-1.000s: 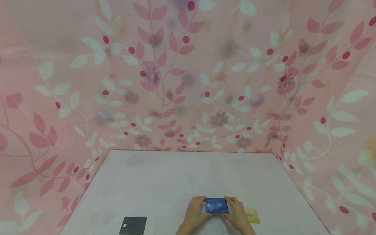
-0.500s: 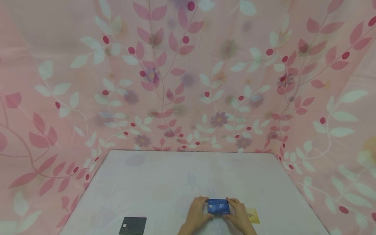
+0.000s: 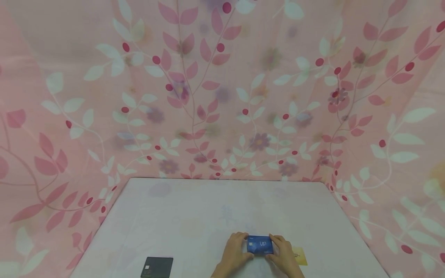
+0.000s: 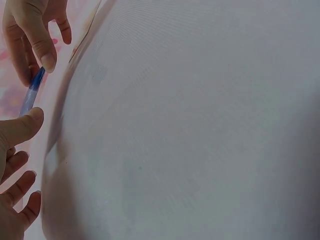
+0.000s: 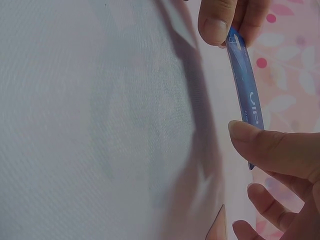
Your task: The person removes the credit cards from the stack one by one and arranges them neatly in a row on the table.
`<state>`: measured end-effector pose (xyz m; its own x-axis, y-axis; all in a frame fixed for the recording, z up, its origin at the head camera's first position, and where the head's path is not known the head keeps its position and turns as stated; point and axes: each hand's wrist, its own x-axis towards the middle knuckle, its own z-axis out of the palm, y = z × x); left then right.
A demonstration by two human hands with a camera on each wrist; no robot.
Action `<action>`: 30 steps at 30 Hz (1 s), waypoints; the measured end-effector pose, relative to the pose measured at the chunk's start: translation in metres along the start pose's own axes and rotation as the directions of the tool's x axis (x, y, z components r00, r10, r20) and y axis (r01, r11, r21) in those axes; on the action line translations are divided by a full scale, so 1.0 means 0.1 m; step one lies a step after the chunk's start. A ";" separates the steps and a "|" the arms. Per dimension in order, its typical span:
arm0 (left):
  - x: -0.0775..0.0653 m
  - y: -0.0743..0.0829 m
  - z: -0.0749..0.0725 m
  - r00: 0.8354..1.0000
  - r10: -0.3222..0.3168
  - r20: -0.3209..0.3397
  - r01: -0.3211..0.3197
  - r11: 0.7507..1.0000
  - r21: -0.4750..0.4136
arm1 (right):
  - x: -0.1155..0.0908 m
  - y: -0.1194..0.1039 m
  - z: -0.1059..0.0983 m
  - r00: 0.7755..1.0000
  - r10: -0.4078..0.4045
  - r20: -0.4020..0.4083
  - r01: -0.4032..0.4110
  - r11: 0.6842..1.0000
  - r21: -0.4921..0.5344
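Observation:
A blue card (image 3: 260,244) printed "VIP" is held between both hands, its face toward the head camera. My left hand (image 3: 235,251) pinches its left end with thumb and fingers. At the right end, my right hand (image 3: 284,255) pinches it the same way. In the right wrist view the blue card (image 5: 244,82) appears raised off the white surface, with the right thumb (image 5: 272,150) across its near end. The left wrist view shows the card (image 4: 33,90) nearly edge-on. Partly hidden behind my right hand lies a yellow card (image 3: 299,256).
A black card (image 3: 157,267) with a chip lies at the left front of the white table (image 3: 187,216). Pink leaf-patterned cloth (image 3: 222,116) surrounds the table at the back and sides.
Both hands have shifted slightly to the right with the blue card between them. The grip looks the same, and the black and yellow cards have stayed put.

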<state>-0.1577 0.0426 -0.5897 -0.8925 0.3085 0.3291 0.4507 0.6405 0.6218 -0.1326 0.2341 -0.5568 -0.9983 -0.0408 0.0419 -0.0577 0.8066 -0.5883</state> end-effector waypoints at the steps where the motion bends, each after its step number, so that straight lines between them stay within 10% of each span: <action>1: 0.00 0.00 0.00 1.000 0.001 0.001 -0.001 1.000 0.005 | 0.00 0.00 0.00 1.000 0.005 0.003 -0.005 1.000 0.000; 30: 0.05 0.06 0.10 0.998 -0.012 0.063 0.010 0.999 0.037 | 0.02 0.15 -0.04 0.999 0.045 0.020 -0.044 0.995 -0.087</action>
<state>-0.1598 0.0551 -0.5920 -0.8974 0.3444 0.2758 0.4407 0.6689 0.5987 -0.1358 0.2489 -0.5623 -0.9999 -0.0157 -0.0008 -0.0131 0.8561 -0.5167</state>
